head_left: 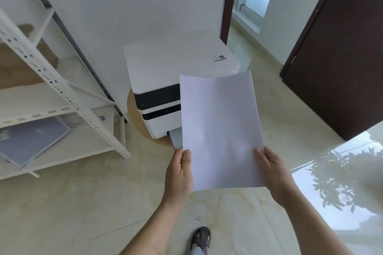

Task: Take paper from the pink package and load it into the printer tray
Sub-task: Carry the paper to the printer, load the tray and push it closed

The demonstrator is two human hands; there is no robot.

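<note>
I hold a stack of white paper [220, 130] upright in front of me with both hands. My left hand [179, 174] grips its lower left edge and my right hand [271, 174] grips its lower right edge. Behind the paper stands the white printer [165, 72] with black front bands, on a round wooden base against the wall. A grey printer tray [175, 138] sticks out at the printer's bottom front, mostly hidden by the paper. The pink package is not in view.
A white metal shelf rack [62, 93] stands at the left, with a bluish-grey flat pack [29, 141] lying on its lower shelf. A dark brown door [339, 58] is at the right. My sandalled foot [201, 238] rests on the glossy tiled floor.
</note>
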